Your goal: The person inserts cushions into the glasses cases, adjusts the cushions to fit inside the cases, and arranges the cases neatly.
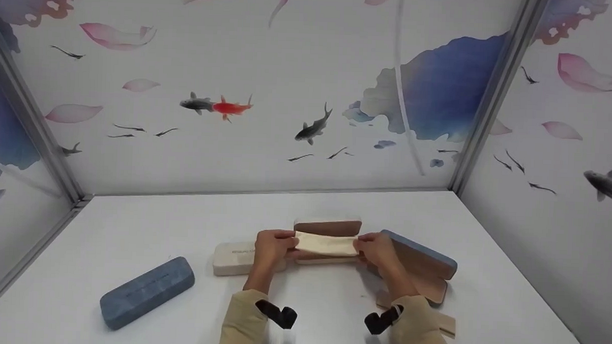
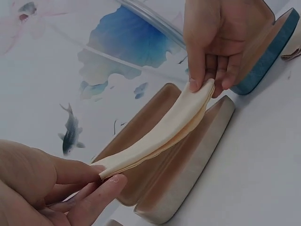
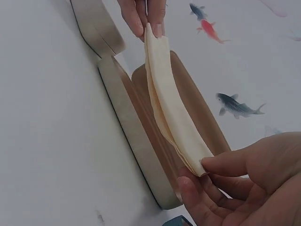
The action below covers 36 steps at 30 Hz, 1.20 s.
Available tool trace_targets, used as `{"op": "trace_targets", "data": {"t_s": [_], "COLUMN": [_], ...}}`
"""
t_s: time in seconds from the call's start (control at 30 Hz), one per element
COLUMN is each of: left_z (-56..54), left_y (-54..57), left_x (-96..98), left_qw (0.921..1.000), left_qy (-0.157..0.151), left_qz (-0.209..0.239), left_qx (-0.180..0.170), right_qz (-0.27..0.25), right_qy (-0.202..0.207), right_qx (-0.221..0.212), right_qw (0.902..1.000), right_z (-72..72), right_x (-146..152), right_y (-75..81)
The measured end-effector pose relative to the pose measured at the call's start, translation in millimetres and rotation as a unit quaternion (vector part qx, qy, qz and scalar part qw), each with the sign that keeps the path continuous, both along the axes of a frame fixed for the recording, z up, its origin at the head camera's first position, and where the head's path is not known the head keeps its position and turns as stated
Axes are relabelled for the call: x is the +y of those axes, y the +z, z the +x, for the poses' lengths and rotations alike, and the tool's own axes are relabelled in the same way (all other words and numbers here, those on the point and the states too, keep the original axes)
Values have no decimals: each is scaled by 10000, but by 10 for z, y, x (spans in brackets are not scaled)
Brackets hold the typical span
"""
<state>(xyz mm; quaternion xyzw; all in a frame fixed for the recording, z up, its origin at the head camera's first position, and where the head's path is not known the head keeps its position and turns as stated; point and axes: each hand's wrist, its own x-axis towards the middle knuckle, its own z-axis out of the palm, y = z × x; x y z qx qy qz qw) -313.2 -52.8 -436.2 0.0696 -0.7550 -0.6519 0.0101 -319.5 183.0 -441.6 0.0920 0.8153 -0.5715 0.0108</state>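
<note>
A folded cream cloth [image 1: 327, 244] is stretched between both hands, above an open cream glasses case [image 2: 188, 181] with a brown lining. My left hand [image 1: 274, 247] pinches one end between thumb and fingers. At the other end, my right hand [image 1: 382, 252] does the same. The left wrist view shows the cloth's layered edge sagging slightly in the middle. Behind the cloth in the head view, the raised lid [image 1: 328, 227] of the cream case shows, while much of its base is hidden.
A closed cream case [image 1: 231, 258] lies left of the open one. Farther left sits a closed blue case [image 1: 147, 292]. To the right, an open blue case [image 1: 425, 257] stands partly behind my right arm, with flat brown pieces [image 1: 447, 324] near it. Printed walls enclose the white table [image 1: 500, 301].
</note>
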Motion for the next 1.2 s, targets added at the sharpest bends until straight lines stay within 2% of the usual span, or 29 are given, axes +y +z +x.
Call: {"op": "trace_targets", "data": {"t_s": [0.07,0.3,0.53,0.7,0.97,1.2], "left_z": [-21,-35,-41,-35,-53,-65], "left_y": [-8,-26,-55,-99,-157,-162], "left_x": [-1,31,101,138,180,218], "left_qw": [9999,9994,9992,9987,9973,9931], "left_qy": [48,155,394,480,629,766], "left_qz": [-85,269,93,-121,-326,-858], "left_qx": [-28,-137,23,142,196,249], "right_qz": [-1,-121,-442,-454,-44,120], "right_qy": [-80,-440,-822,-1003,-902,-841], "right_qx": [-5,167,677,819,801,756], "right_qw": [10000,9988,9933,9905,9927,9935], "right_z": [-12,-27,-26,-32,-52,-84], "right_x": [-26,-69,-86,-81,-71,-86], "right_y": [-2,-20,-73,-108,-160,-190]}}
